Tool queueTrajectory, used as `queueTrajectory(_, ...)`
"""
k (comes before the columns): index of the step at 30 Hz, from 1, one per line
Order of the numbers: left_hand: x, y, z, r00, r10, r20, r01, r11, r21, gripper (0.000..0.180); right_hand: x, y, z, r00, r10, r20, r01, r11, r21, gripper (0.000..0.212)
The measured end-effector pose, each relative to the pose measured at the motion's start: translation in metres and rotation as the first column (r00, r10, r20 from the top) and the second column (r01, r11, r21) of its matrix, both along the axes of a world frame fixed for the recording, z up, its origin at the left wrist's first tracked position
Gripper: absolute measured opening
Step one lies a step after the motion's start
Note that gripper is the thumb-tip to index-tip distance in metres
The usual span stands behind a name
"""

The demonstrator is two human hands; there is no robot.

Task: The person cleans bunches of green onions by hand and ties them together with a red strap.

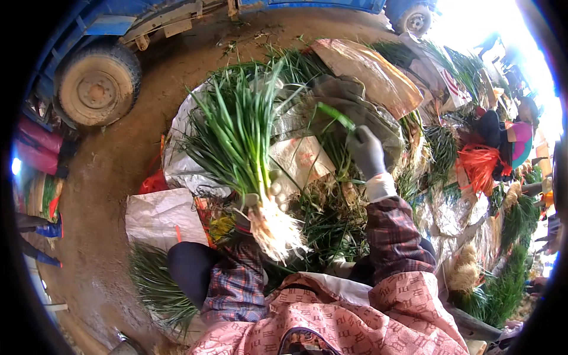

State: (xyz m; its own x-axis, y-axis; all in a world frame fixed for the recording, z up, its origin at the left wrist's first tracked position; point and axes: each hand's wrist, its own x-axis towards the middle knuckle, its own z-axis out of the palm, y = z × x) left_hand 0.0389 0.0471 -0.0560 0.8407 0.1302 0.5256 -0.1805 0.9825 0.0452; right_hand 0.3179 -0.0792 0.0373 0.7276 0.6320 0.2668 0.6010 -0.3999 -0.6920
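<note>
My left hand, in a pale grey glove, is wrapped round the lower stems of a thick bunch of green onions. Its long leaves fan out away from me, and the pale roots hang toward my lap. Off to the right, apart from the bunch, my gloved right hand pinches a bent green leaf. Below it, loose leaves and stems lie heaped between my knees. A beige sack piece lies just beyond the bunch, partly covered by it.
A blue truck with a muddy wheel stands at the far left on brown ground. Sacks and more green onions lie beyond my hands. Another bundle lies by my left knee. Right of me are red plastic strips and another person.
</note>
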Motion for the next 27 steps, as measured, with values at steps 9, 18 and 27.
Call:
queueTrajectory(9,-0.036,-0.04,0.029,0.715,0.327,-0.618,-0.236,0.945,0.226,0.054,-0.092,-0.008,0.022,0.514,0.265,-0.816,-0.138,0.964,0.226,0.029)
queueTrajectory(18,-0.062,-0.042,0.037,0.921,0.057,-0.385,-0.029,0.997,0.078,0.058,-0.099,-0.049,0.014,0.428,0.398,-0.811,-0.437,0.877,0.2,0.033)
queueTrajectory(27,-0.047,-0.06,0.008,0.779,0.323,-0.538,-0.218,0.943,0.25,0.064,-0.118,-0.085,0.069,0.86,0.486,0.158,-0.389,0.823,-0.413,0.046)
